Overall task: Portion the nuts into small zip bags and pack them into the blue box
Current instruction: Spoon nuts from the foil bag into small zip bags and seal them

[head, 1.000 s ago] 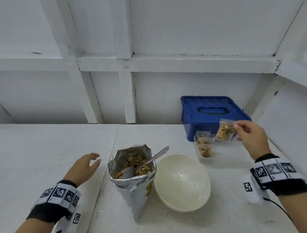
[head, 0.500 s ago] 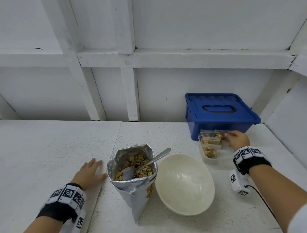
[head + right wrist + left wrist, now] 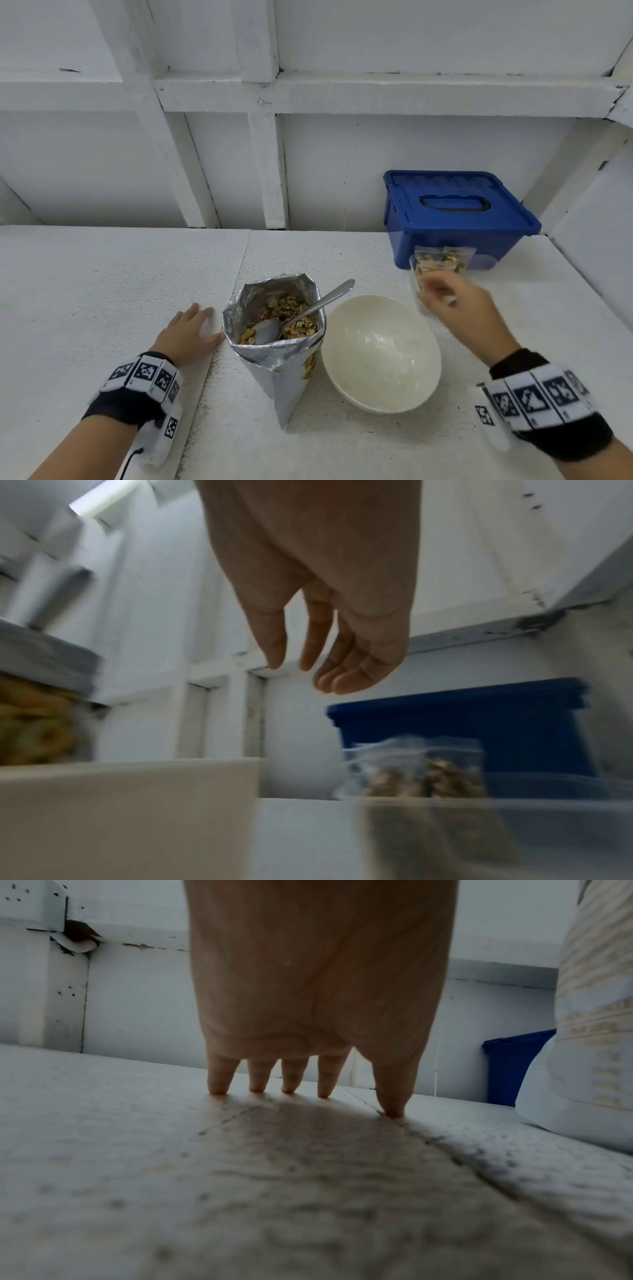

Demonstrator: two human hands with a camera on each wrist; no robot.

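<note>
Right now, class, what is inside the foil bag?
Inside the foil bag lie mixed nuts and a metal spoon, its bowl among them, its handle leaning out over the rim. How deep the nuts go is hidden by the foil.

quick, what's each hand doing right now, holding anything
Left hand: open, fingertips resting on the table, holding nothing.
Right hand: open, fingers loose, holding nothing, in the air near the filled zip bags.
</note>
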